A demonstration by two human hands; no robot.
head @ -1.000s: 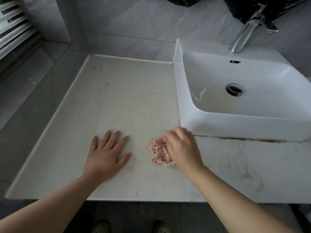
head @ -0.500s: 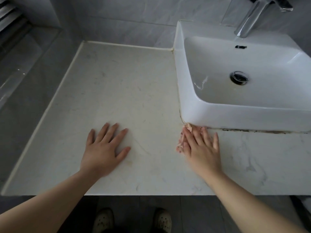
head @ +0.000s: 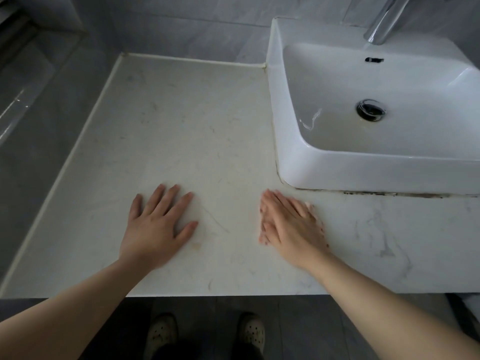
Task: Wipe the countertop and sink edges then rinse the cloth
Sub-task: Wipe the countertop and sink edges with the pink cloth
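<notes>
Head view: I am looking down on a pale, veined countertop (head: 181, 131) from its front edge.
Wall tiles (head: 52, 131): grey, along the left side, with a cream sealant line where they meet the countertop.
Left hand (head: 158, 227): palm down on bare countertop, fingers straight and spread, thumb out to the right; I see nothing under it.
Shoes (head: 161, 333): a light perforated pair on the dark floor below the front edge.
Cloth (head: 262, 237): pink, flattened on the countertop and almost wholly covered; only thin edges peep out along the fingers.
Right hand (head: 291, 224): pressing flat on the cloth, fingers straight and held close together, pointing up and left; slightly blurred. It lies just in front of the sink's near left corner, and I cannot tell whether the fingertips touch it.
Sink (head: 324, 172): white, square, standing on the right part of the countertop.
Grime (head: 389, 194): a dark line along the base of the sink's front wall.
Drain (head: 371, 110): round and dark, in the basin floor.
Tap (head: 384, 22): chrome, at the top right, its spout over the back of the basin.
</notes>
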